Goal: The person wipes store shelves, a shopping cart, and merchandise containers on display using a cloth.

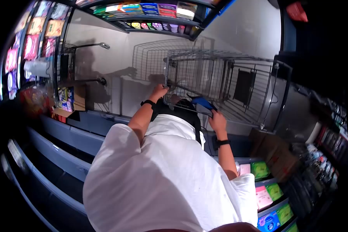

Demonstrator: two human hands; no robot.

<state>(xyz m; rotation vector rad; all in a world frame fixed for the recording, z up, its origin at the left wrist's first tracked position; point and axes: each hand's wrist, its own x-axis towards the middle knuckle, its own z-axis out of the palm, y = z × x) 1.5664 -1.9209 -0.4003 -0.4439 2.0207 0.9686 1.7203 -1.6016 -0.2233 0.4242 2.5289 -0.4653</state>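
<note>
Just in front of the body, my left hand [159,92] is closed at the near left corner of a wire shopping cart [197,73]. What its fingers wrap round is too small to make out. My right hand [218,122] is closed on a blue and black strap [203,103], which arches over the cart's near side. Black fabric [181,110] lies between the hands at the waist, below the cart's edge. A black band is on each wrist.
Shelves with colourful packs [158,9] stand ahead, and more packs [31,46] at the left. An open cardboard box [79,98] sits left. Grey shelf edges [62,154] run lower left. Brown cartons [278,154] and tissue packs [263,197] are at the right.
</note>
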